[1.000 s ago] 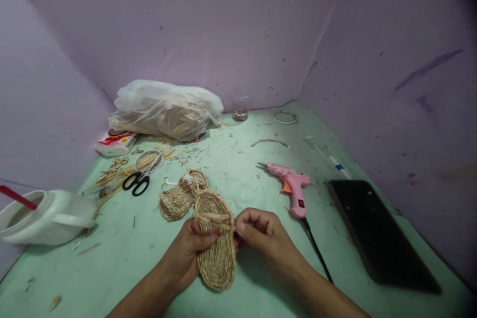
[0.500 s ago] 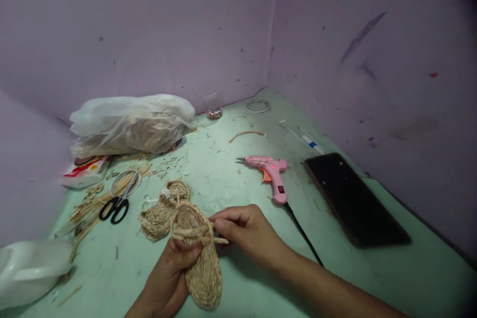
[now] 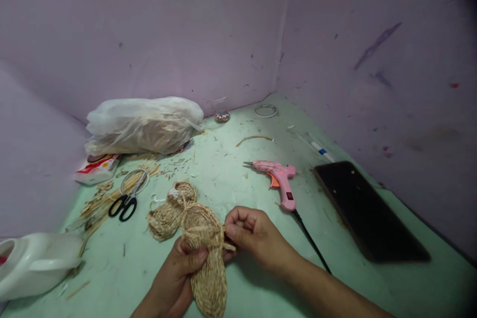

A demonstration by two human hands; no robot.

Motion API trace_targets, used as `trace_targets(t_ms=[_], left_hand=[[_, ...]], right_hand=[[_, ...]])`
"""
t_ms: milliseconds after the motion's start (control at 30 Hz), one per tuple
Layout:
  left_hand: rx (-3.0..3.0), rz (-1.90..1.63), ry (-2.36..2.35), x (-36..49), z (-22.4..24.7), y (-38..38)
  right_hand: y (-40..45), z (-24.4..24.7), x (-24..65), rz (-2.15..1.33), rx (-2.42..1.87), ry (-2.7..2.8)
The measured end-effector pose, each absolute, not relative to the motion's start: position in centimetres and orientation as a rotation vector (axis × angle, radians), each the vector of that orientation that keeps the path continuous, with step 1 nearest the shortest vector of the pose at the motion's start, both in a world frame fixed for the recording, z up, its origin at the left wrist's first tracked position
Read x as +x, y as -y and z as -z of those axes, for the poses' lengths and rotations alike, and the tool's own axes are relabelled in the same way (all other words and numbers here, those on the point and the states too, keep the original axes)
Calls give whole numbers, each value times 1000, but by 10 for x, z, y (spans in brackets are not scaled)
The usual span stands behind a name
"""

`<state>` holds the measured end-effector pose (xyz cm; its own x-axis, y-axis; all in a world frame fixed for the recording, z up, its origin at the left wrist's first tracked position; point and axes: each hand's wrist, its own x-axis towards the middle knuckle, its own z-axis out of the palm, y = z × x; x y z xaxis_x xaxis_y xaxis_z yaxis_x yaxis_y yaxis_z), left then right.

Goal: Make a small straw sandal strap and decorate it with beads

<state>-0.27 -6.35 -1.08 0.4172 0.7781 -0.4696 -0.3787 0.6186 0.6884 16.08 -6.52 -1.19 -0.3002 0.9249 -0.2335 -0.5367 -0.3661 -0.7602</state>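
My left hand point(image 3: 184, 268) grips a woven straw slipper point(image 3: 210, 283) from its left side, thumb across the top. The slipper has a coiled oval sole, with a braided strap point(image 3: 204, 232) across it and a loose braid end sticking out at the right. My right hand point(image 3: 249, 233) is closed in a pinch on the braided strap at the slipper's right edge; its fingertips partly hide the spot. Just behind lies another straw slipper point(image 3: 164, 221) with a cluster of white beads point(image 3: 173, 193).
A pink glue gun point(image 3: 278, 179) with its red light on lies right of centre, its black cord running forward. Beyond it is a dark phone point(image 3: 367, 208). Black-handled scissors point(image 3: 128, 201), straw scraps point(image 3: 99, 208), a plastic bag point(image 3: 145, 126) and a white jug point(image 3: 40, 266) stand leftward.
The whole view has shifted, so things appear further right. The strap now lies flatter across the sole, and my right hand has drawn slightly away from the slipper's middle.
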Motion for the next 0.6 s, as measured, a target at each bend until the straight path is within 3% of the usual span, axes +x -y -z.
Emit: trace_targets(t_ms=[600], left_hand=[[568,-774,-810,2,13,68]], right_hand=[[67,21,164,-1818,-777,605]])
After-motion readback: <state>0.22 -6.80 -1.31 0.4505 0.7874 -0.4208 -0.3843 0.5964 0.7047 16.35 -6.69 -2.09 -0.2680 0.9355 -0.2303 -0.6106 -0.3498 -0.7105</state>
